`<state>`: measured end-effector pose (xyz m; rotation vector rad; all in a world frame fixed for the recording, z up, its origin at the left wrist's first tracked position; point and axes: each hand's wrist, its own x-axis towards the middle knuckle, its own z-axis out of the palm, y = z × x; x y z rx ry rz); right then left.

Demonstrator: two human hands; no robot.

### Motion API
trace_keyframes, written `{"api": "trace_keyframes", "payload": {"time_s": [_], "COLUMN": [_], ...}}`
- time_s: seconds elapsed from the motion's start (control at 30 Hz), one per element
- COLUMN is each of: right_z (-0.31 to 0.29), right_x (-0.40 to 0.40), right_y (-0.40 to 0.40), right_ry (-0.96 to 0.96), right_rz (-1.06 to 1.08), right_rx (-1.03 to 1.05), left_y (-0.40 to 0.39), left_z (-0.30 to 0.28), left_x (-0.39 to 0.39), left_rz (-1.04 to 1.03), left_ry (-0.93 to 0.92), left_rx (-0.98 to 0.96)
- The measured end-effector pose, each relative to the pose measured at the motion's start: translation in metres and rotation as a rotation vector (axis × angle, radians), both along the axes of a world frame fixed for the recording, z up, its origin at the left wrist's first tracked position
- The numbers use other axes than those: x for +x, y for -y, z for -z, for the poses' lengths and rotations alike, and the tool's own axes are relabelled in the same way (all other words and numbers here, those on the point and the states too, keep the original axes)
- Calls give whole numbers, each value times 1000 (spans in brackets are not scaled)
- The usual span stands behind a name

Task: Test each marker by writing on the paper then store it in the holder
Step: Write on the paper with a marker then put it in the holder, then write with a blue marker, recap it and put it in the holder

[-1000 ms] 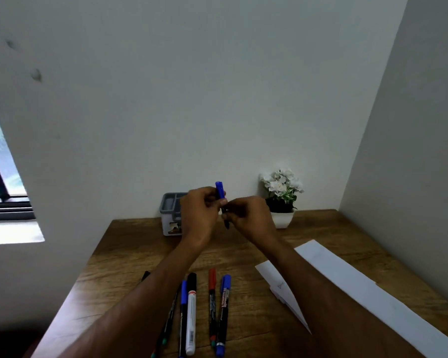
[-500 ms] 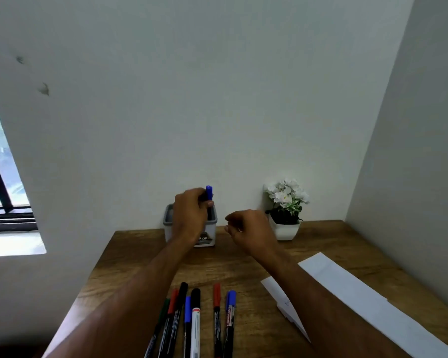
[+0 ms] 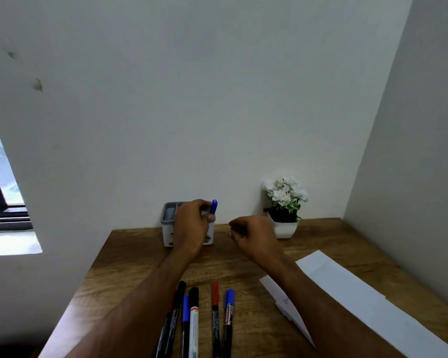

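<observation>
Against white wall, blue-capped marker (image 3: 214, 206) stands upright in left hand (image 3: 192, 223).

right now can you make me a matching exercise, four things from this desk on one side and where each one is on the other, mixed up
Things:
1. blue marker
2. holder
3. flower pot
4. paper

Places:
A. lying flat on the right side of the desk
B. back right of the desk, by the wall
C. held upright in the left hand, over the holder
D. back middle of the desk, by the wall, partly behind the left hand

Pairs: 1-C, 2-D, 3-B, 4-A
</observation>
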<state>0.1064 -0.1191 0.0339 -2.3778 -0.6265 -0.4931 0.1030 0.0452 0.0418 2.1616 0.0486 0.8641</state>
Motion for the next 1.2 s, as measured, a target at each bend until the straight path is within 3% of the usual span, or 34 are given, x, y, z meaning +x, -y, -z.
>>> {"api": "trace_keyframes", "payload": {"time_s": [0.23, 0.33, 0.47, 0.77, 1.07, 1.2], "right_z": [3, 8, 16, 30, 16, 14], "right_x": [-34, -52, -76, -110, -105, -101], "right_y": [14, 18, 18, 5, 23, 40], "right_ry": [-23, -141, -418, -539, -500, -529], "right_rz": [57, 72, 100, 166, 252, 171], "right_rx": [117, 52, -22, -127, -35, 154], "left_y": [6, 10, 16, 15, 26, 38], "left_z": [11, 15, 29, 50, 38, 29], "left_x": [-46, -62, -80, -95, -94, -86], "left_rz": [-44, 123, 381, 468, 504, 506], "left_ry": [102, -50, -262, -330, -272, -246], "left_rx": [-12, 11, 240, 427, 374, 242]}}
